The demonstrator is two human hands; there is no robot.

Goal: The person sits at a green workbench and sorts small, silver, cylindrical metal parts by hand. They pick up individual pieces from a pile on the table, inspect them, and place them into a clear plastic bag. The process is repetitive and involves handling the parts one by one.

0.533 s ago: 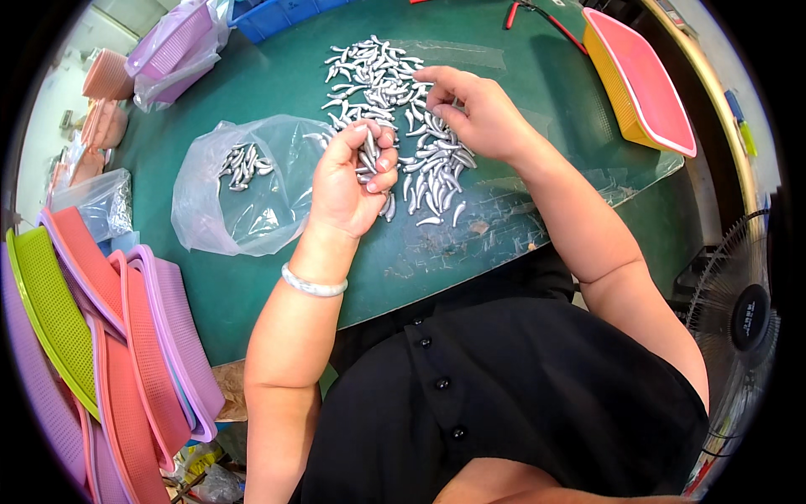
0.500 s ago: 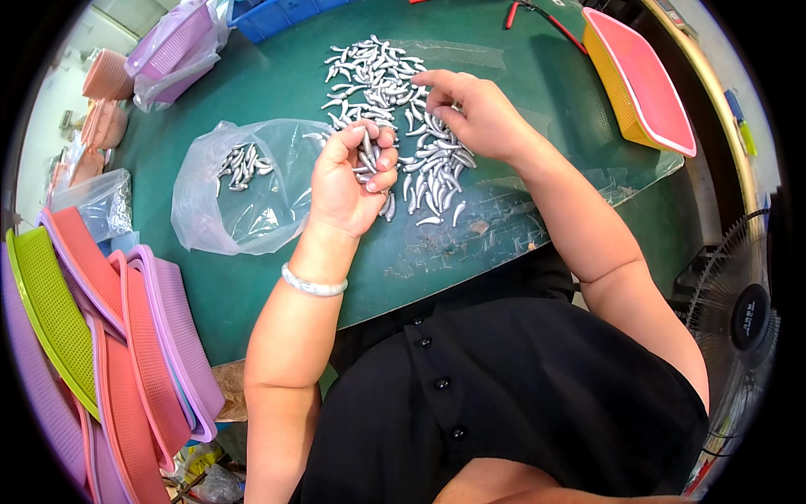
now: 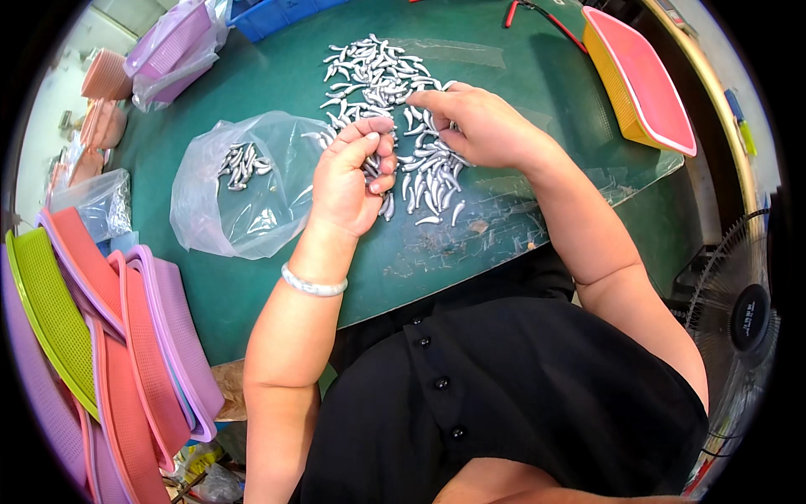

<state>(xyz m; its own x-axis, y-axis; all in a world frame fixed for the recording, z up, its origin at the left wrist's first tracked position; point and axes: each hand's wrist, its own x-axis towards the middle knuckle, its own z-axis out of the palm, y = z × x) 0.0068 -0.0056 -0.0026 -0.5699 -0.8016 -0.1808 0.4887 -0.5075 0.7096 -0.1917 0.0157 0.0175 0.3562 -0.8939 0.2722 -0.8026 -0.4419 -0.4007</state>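
Note:
A pile of small silver curved pieces (image 3: 369,63), shaped a little like tiny fish, spreads over the green table. My left hand (image 3: 346,181) is curled shut around several of these pieces; a few show between the fingers and thumb. Over the right side of the pile, my right hand (image 3: 487,130) reaches in with its index finger stretched out and touching the pieces. Its thumb stands apart from that finger, and the other fingers are partly hidden. Left of my left hand lies a clear plastic bag (image 3: 281,189), opened wide, with a small heap of the same silver pieces (image 3: 243,165) in it.
Stacked plastic baskets (image 3: 180,336) crowd the left edge. A yellow and pink basket (image 3: 642,84) stands at the far right, near red-handled pliers (image 3: 546,18). At the back are a blue crate (image 3: 281,15) and a bagged purple basket (image 3: 172,46). A fan (image 3: 747,315) is at the right.
My right hand has moved slightly nearer and lower over the pile. In my left hand the thumb and fingers have shifted, covering more of the silver pieces.

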